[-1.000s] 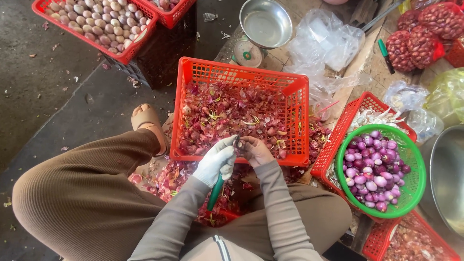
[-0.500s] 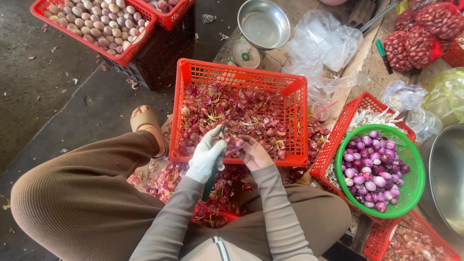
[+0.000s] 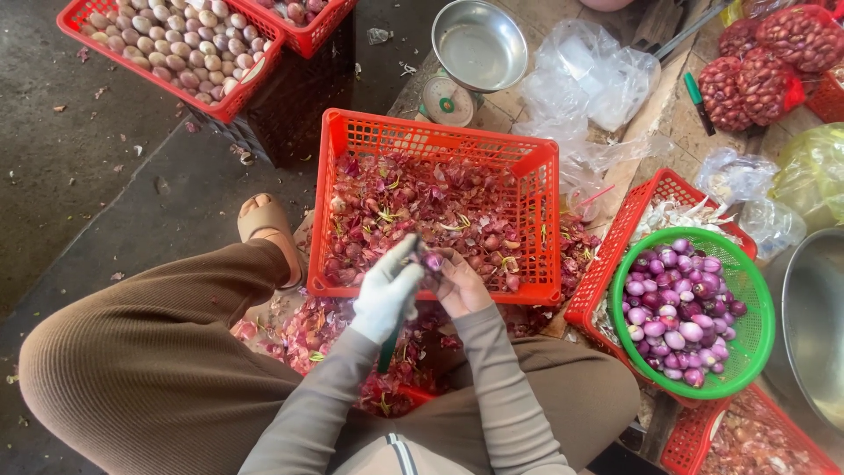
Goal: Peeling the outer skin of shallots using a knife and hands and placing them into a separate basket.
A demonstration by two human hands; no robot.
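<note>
My left hand (image 3: 388, 293), in a white glove, grips a knife with a green handle (image 3: 389, 349) that points down toward my lap. My right hand (image 3: 461, 283), bare, holds a small purple shallot (image 3: 433, 261) against the gloved fingers. Both hands hover over the near rim of a red plastic basket (image 3: 440, 141) filled with red shallot skins and trimmings. To the right stands a green basket (image 3: 754, 330) of peeled purple shallots.
Red crates of unpeeled shallots (image 3: 167, 44) sit at top left. A metal bowl on a scale (image 3: 479, 44), clear plastic bags (image 3: 589, 79), red mesh sacks of shallots (image 3: 774, 53) and a large metal basin (image 3: 818, 325) surround me. Skins litter the floor by my sandalled foot (image 3: 268, 229).
My gloved left hand rose from low over the basket rim, stretched its fingers up, then closed back toward the shallot in my right hand. The knife stayed in its grip.
</note>
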